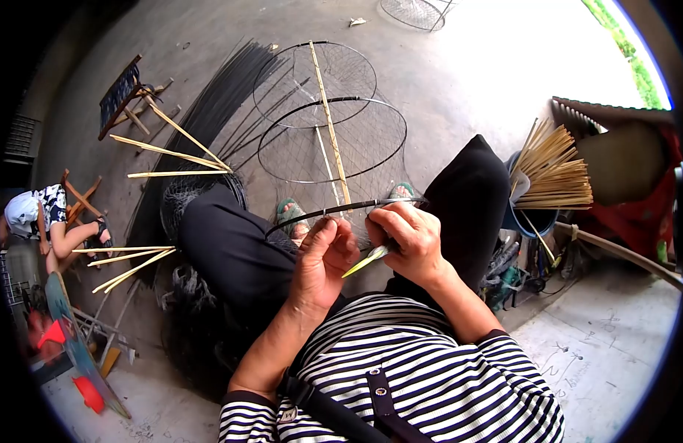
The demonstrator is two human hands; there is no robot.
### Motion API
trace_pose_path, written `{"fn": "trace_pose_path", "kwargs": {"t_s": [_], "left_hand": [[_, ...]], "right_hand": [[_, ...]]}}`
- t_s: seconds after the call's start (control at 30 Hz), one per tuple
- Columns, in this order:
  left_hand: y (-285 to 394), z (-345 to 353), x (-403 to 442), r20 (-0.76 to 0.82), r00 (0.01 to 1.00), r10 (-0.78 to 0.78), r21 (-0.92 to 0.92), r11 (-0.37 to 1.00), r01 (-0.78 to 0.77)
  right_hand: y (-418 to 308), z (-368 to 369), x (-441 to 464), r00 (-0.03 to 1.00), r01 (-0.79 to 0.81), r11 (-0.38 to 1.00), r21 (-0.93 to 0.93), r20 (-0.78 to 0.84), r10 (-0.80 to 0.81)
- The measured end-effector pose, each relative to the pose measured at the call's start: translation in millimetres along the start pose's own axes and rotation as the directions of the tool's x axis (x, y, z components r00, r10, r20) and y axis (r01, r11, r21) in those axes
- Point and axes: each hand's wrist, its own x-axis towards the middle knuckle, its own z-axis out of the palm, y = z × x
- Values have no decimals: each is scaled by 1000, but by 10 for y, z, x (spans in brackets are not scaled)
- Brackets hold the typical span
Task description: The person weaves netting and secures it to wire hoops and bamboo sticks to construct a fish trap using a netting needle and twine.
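Note:
A dark hoop crosses in front of my lap, with thin netting hanging from it. In my right hand is a yellow-green pointed netting needle, its tip toward the lower left; the fingers rest close against the hoop. My left hand is closed just below the hoop, thumb and fingertips together; what they pinch is too small to make out. Beyond stand two more hoops of the net cage, with a bamboo stick lying across them. My black-trousered knees flank the cage.
At right a blue bucket holds many bamboo sticks. More sticks jut out beside my left knee. A bundle of dark rods lies on the floor. A folding stool and a seated person are at left.

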Motion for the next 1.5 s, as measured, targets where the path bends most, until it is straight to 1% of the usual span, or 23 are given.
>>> {"fn": "trace_pose_path", "kwargs": {"t_s": [0.03,0.13,0.2,0.23,0.33,0.37,0.4,0.5,0.63,0.77,0.83,0.93,1.03,1.13,1.17,1.27,1.37,1.47,1.5], "left_hand": [[-3,18,-3,16,1000,24,36,999,-25],[-10,-27,27,69,996,50,45,998,-53],[7,-29,35,55,996,64,45,997,-66],[13,-26,45,50,996,72,45,996,-74],[1,-54,101,50,989,140,92,985,-144],[11,-74,127,124,983,134,62,988,-142],[1,-68,142,150,979,139,52,988,-148],[5,23,161,205,968,142,34,988,-152],[14,-1,181,224,964,143,33,987,-154],[40,25,183,281,950,132,-6,991,-136],[44,21,181,281,952,123,-18,992,-123],[54,16,185,292,950,110,-56,994,-97],[48,-24,196,309,945,103,-87,993,-80],[55,-28,196,311,945,100,-93,993,-75],[56,-26,194,308,946,96,-90,993,-72],[56,-31,197,307,948,90,-98,993,-62],[62,-21,190,304,948,89,-99,993,-62],[62,-25,183,285,954,94,-108,992,-66],[63,-41,182,280,955,94,-109,992,-66]], "right_hand": [[-4,-15,-1,999,-2,1000,-10,34,2],[-2,-96,-12,992,-27,998,-50,120,33],[3,-208,-4,985,-42,996,-74,166,54],[9,-255,2,983,-108,994,-28,146,111],[-32,-542,216,967,-176,976,-125,165,195],[-29,-593,282,972,-163,973,-164,142,187],[9,-633,331,974,-140,972,-189,151,169],[69,-703,446,956,-32,934,-355,261,132],[71,-748,559,966,61,928,-367,257,38],[-3,-767,675,949,155,906,-394,313,-26],[-19,-772,716,938,209,880,-426,343,-57],[3,-757,731,924,250,850,-463,376,-67],[21,-737,722,922,247,865,-436,381,-71],[-26,-760,733,955,216,867,-449,281,-92],[-27,-763,733,957,211,878,-430,273,-97],[-38,-770,747,934,251,878,-408,342,-108],[-20,-744,740,923,288,862,-417,360,-134],[1,-706,732,927,280,875,-395,347,-140],[39,-684,726,936,215,918,-333,338,-97]]}}
